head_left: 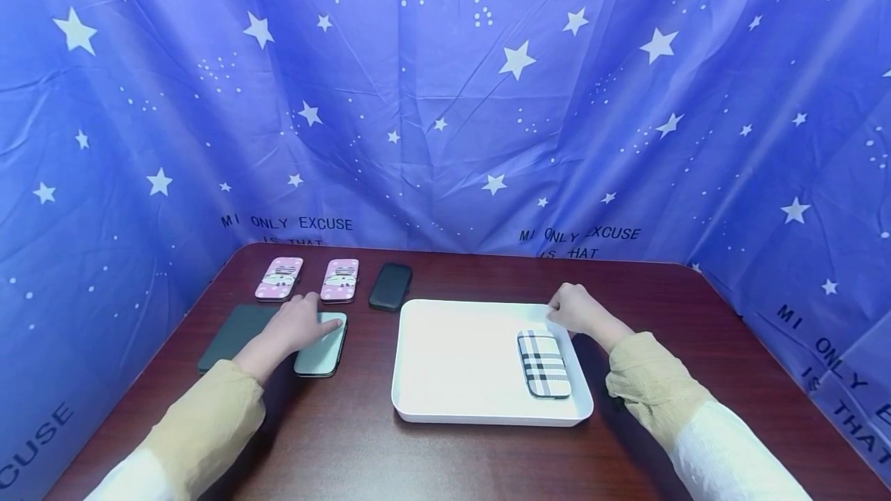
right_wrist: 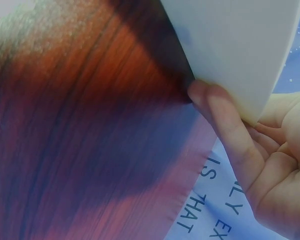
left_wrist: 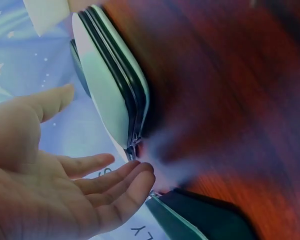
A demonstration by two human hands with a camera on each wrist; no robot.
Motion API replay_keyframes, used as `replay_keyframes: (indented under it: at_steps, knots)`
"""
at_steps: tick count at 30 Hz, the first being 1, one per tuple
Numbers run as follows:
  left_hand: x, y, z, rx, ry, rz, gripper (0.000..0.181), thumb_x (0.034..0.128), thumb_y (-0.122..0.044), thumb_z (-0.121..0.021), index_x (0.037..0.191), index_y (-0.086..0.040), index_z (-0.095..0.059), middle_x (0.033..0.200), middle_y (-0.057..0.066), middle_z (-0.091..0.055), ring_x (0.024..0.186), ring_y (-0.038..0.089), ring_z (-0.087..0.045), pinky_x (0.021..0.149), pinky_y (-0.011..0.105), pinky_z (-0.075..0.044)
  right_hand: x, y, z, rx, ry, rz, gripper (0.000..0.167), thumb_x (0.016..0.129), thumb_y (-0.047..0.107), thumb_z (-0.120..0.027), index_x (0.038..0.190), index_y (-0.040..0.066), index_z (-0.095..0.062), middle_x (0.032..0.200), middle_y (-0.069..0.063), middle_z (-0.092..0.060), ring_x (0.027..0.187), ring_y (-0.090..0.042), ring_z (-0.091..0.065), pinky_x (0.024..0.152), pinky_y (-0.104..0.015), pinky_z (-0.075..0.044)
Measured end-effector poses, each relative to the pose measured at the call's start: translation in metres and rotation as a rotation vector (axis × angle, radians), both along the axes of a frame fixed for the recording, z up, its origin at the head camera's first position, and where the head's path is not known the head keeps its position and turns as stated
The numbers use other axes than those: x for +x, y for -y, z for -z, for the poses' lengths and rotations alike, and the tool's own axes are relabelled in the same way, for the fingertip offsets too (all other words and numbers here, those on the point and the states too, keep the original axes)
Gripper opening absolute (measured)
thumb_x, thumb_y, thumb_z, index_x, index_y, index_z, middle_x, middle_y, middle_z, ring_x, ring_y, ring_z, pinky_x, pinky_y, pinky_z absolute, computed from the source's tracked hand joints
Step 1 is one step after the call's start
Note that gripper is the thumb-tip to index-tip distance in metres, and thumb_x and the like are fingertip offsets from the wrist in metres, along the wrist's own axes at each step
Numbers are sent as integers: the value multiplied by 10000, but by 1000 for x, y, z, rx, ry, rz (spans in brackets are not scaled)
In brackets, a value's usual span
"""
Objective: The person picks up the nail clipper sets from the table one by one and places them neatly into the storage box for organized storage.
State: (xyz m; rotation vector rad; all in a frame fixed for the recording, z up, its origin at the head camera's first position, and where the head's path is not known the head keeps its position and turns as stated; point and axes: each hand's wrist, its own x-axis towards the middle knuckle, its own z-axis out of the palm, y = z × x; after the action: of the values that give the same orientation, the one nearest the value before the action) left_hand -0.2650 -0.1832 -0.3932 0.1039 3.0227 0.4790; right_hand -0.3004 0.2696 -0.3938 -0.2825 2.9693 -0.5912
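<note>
My left hand (head_left: pixel 295 325) is over the far end of a mint-green zippered case (head_left: pixel 320 354) on the table. In the left wrist view its fingers (left_wrist: pixel 97 192) are loosely bent, near the mint case (left_wrist: pixel 107 85) but not wrapped round it. My right hand (head_left: pixel 579 309) grips the far right corner of a white tray (head_left: pixel 452 369). The right wrist view shows fingertips (right_wrist: pixel 222 102) under the tray (right_wrist: pixel 230 45), with the thumb partly hidden at its rim. Inside the tray, at the right, lies a black-and-white plaid case (head_left: pixel 544 366).
A dark green case (head_left: pixel 233 331) lies left of the mint one. Behind them are two pink patterned cases (head_left: pixel 280 278) and a black case (head_left: pixel 391 287). The brown table (head_left: pixel 362 454) is enclosed by a blue star-printed curtain (head_left: pixel 431 60).
</note>
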Motion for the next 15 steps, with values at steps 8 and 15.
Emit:
replay_keyframes:
  at_steps: [8,15]
  knots:
    - [-11,1,0,-38,69,-1,690,911,-407,-680,1144,223,-523,1035,327,-622,905,351,-617,804,475,-533,0,-1,1,6,-8,-2,251,870,-25,-588,653,36,-698,453,85,-329,444,-104,-590,474,-264,-525]
    - [-17,3,0,-2,133,-13,644,903,-425,-682,1077,185,-570,928,226,-633,789,266,-583,694,381,-521,0,-1,1,3,-8,-1,258,871,-24,-592,639,30,-689,451,78,-348,436,-102,-580,466,-253,-514]
